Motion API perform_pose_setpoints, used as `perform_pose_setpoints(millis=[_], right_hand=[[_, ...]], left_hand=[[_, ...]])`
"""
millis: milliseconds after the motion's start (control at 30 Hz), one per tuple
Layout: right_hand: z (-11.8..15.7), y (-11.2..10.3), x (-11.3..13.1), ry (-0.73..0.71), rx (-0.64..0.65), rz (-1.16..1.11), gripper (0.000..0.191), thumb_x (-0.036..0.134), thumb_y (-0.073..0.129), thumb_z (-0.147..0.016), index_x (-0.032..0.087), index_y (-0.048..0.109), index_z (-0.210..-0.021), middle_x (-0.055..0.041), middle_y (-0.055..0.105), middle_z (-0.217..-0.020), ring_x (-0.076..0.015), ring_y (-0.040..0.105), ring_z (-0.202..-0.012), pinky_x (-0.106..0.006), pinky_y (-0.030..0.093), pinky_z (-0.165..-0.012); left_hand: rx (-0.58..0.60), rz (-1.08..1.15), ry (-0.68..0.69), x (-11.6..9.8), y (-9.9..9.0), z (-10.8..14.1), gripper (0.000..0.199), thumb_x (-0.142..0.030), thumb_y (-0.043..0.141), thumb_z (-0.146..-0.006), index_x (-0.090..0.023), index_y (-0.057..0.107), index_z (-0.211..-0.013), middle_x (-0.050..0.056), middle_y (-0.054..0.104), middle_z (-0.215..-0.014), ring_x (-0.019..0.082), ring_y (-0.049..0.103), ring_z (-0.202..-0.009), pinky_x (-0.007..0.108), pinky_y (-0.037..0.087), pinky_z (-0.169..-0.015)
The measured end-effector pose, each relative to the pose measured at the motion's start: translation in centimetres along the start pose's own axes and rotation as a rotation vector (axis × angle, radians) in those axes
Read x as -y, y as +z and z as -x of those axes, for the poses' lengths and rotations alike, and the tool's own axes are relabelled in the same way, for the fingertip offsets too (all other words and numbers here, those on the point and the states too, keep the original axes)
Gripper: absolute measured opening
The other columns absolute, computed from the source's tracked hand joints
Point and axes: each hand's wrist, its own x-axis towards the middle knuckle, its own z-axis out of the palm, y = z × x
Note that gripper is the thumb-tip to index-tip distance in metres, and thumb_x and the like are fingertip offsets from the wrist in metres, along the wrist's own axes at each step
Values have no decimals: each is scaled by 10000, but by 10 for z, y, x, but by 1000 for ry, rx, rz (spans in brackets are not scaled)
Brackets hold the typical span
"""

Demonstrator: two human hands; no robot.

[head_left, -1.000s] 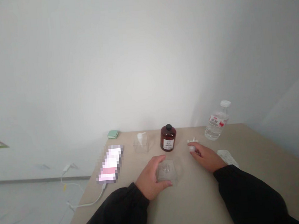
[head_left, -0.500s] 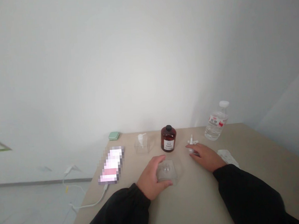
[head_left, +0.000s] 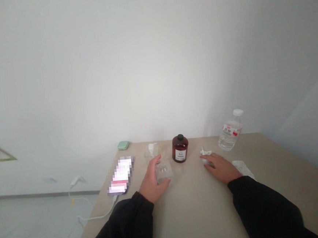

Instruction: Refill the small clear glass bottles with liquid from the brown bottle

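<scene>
My left hand (head_left: 154, 181) is wrapped round a clear, squarish container (head_left: 164, 171), thumb on its near side and fingers on its far side. Just behind it stands another clear container with a white pump top (head_left: 151, 148). A brown bottle (head_left: 180, 149) with a black cap and white label is upright between my hands. My right hand (head_left: 219, 166) rests low over the table, its fingertips on a small white piece (head_left: 205, 152) whose shape is partly hidden under them.
A water bottle (head_left: 230, 131) stands at the back right. White crumpled paper (head_left: 243, 169) lies beside my right wrist. On the left are a phone (head_left: 121, 175) with a white cable (head_left: 100, 216) and a green case (head_left: 123, 145). The wall borders the table (head_left: 194, 211).
My left hand has moved left and slightly away from me with the clear container, closer to the pump container. My right hand has hardly moved. The view has shifted slightly.
</scene>
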Motion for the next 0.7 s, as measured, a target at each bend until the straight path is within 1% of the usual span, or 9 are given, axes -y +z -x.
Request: perform_pose_setpoints(millis=[100, 167, 233, 333, 433, 500, 567, 633, 700], right_hand=[[1, -1, 0, 48, -40, -16, 445, 371, 450, -905, 215, 596, -1296, -126, 632, -1135, -280, 615, -1087, -435, 466, -997], [1, -3, -1, 76, -102, -31, 452, 393, 433, -917, 202, 589, -1295, -129, 625, -1089, -282, 618, -1062, -445, 464, -999], [1, -4, -2, 77, -203, -46, 456, 398, 428, -921, 181, 587, -1289, -132, 613, -1060, -287, 612, -1049, -455, 458, -1005], [0, -5, 1, 40, -410, -84, 432, 382, 447, -912, 175, 588, -1266, -134, 585, -1081, -295, 582, -1074, -475, 445, -1018], [-1, -5, 19, 11, -555, -188, 396, 365, 483, -897, 197, 582, -1241, -133, 536, -1141, -299, 539, -1130, -487, 469, -989], [-4, -3, 37, -4, -580, -303, 395, 368, 510, -890, 218, 558, -1252, -130, 496, -1198, -299, 508, -1176, -483, 495, -956], [-12, 1, 57, -14, -548, -454, 442, 385, 542, -883, 243, 504, -1299, -129, 439, -1280, -289, 496, -1203, -473, 511, -943], [-24, 8, 75, 14, -522, -607, 547, 416, 606, -840, 261, 445, -1339, -132, 374, -1347, -296, 495, -1216, -482, 520, -931], [-39, 15, 87, 49, -461, -717, 669, 429, 651, -794, 272, 375, -1383, -142, 317, -1399, -312, 488, -1235, -493, 527, -914]], left_hand=[[-7, 21, -9, 6, -2, -2, 804, -126, 681, -729, -278, 298, -1419, 103, 414, -1434, 271, 423, -1324, 514, 314, -1141], [-2, 24, -13, 9, -3, -5, 802, -127, 680, -733, -279, 294, -1418, 100, 412, -1437, 265, 413, -1336, 502, 300, -1150], [5, 28, -14, 12, -4, -7, 803, -129, 681, -733, -279, 290, -1418, 100, 408, -1444, 264, 408, -1343, 501, 288, -1156], [20, 41, -14, 15, -4, -10, 806, -138, 691, -729, -265, 294, -1419, 112, 419, -1443, 275, 401, -1352, 516, 269, -1162], [51, 33, -27, 15, -4, -12, 808, -143, 698, -719, -244, 301, -1415, 131, 448, -1423, 288, 411, -1348, 537, 261, -1159], [67, 11, -27, 13, -4, -12, 801, -139, 682, -722, -232, 296, -1418, 138, 454, -1418, 290, 412, -1350, 548, 259, -1157], [65, -31, -3, 11, -5, -11, 789, -134, 663, -722, -236, 304, -1417, 131, 453, -1420, 289, 410, -1355, 552, 262, -1157], [43, -87, 24, 10, -6, -11, 775, -126, 660, -704, -253, 345, -1400, 114, 471, -1402, 293, 416, -1347, 561, 268, -1153], [20, -128, 29, 10, -7, -10, 766, -113, 669, -676, -261, 393, -1376, 107, 492, -1373, 308, 419, -1333, 581, 269, -1145]])
